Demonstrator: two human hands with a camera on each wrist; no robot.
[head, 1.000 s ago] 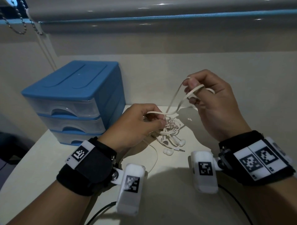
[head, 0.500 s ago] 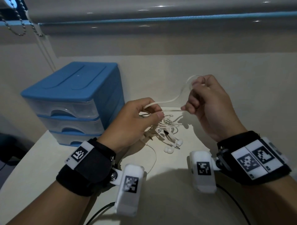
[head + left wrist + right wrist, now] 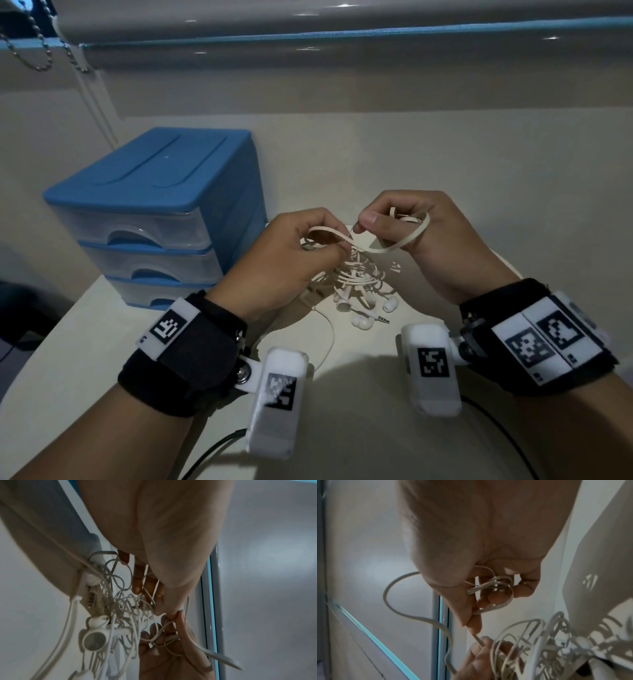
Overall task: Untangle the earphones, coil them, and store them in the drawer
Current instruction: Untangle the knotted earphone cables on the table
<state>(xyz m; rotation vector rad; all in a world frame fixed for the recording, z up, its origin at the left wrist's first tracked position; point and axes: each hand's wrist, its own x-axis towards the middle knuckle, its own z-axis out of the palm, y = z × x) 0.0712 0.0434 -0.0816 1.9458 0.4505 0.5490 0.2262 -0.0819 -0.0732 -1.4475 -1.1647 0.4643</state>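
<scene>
White earphones (image 3: pixel 359 287) hang in a tangled clump between my hands, just above the pale table (image 3: pixel 342 428); the buds and the plug dangle lowest. My left hand (image 3: pixel 318 240) pinches a flat cable loop at the top of the clump. My right hand (image 3: pixel 380 222) holds several turns of the same cable wound round its curled fingers (image 3: pixel 494 597), thumb pressed against them. In the left wrist view an earbud (image 3: pixel 94 639) hangs close to the camera. The blue drawer unit (image 3: pixel 154 212) stands at the left, with all three clear drawers closed.
A thin cream cable (image 3: pixel 329 339) curves over the table under my left wrist. Black cords (image 3: pixel 212 452) trail off the near edge. A wall rises behind the table, and a roller blind with a bead chain (image 3: pixel 37 51) hangs at the upper left.
My right hand has dropped and come in close to the left hand, with more cable wound round its fingers. The stretch of cable between the hands has shortened to a small loop.
</scene>
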